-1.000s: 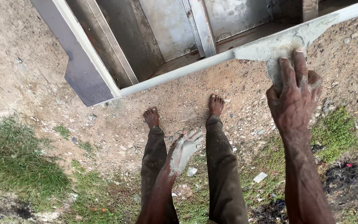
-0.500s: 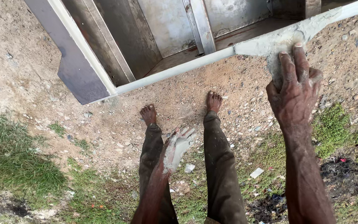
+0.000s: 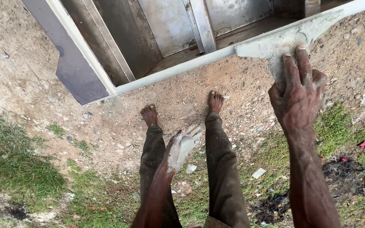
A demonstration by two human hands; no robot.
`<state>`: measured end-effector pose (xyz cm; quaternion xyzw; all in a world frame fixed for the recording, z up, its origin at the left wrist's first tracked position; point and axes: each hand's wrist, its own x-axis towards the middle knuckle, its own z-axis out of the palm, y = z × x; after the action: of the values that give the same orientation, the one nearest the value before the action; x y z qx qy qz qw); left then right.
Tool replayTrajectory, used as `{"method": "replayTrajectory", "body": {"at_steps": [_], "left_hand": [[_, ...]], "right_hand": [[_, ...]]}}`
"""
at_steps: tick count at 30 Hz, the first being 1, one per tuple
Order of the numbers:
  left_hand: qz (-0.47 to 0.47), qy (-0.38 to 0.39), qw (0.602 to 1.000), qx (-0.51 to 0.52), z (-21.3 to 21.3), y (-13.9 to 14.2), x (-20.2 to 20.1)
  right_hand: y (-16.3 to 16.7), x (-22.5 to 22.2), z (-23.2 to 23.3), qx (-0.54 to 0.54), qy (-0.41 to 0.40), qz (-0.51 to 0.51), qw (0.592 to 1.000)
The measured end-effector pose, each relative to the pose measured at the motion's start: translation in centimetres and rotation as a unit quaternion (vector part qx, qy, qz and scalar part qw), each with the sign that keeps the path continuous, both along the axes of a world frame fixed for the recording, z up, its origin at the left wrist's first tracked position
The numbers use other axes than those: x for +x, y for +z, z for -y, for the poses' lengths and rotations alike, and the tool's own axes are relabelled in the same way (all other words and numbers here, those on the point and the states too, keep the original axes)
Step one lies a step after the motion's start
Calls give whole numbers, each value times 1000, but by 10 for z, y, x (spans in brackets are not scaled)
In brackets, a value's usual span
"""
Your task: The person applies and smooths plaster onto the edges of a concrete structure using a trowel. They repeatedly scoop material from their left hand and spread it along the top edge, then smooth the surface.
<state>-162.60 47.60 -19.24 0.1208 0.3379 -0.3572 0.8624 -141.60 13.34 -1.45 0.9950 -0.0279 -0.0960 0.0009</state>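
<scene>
Two bare hands | right hand (image 3: pixel 299 95) – fingers flat, pressed on wet grey mortar patch (image 3: pixel 275 44) at the metal frame (image 3: pixel 178 69) edge | left hand (image 3: pixel 182 145) – open, mortar-coated, empty, hanging between the legs over sandy ground (image 3: pixel 119 122)

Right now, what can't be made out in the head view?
- Right hand: fingers cover whatever it presses into the wet grey mortar on the ledge; tool or bare palm, cannot tell.
- Left hand: hangs open and mortar-coated; forearm cut off by the bottom edge.
- Ledge: right end runs off the top edge.
- Litter in the grass: too small to identify.
</scene>
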Motion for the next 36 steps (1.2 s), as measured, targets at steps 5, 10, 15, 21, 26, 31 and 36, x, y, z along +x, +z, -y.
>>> {"method": "replayTrajectory", "body": {"at_steps": [5, 10, 15, 21, 26, 31, 36], "left_hand": [[-59, 36, 996, -57, -2, -41, -20], [7, 59, 997, -41, -9, -35, -18], [-1, -9, 1000, 5, -7, 8, 15], [-5, -98, 993, 70, 4, 48, 50], [-25, -72, 996, 35, 3, 36, 42], [12, -44, 999, -15, -3, -16, 4], [9, 27, 995, -95, -4, -51, -18]], "right_hand": [[11, 18, -12, -1, 20, -1, 1000], [-19, 1, 9, 10, 12, 9, 1000], [-54, -38, 28, 68, -16, -152, 986], [-38, -49, 22, 55, -25, 65, 996], [-6, -14, -4, 29, -19, 10, 999], [4, 14, -20, 24, -1, 0, 1000], [-13, 5, -10, -2, 35, 29, 999]]}}
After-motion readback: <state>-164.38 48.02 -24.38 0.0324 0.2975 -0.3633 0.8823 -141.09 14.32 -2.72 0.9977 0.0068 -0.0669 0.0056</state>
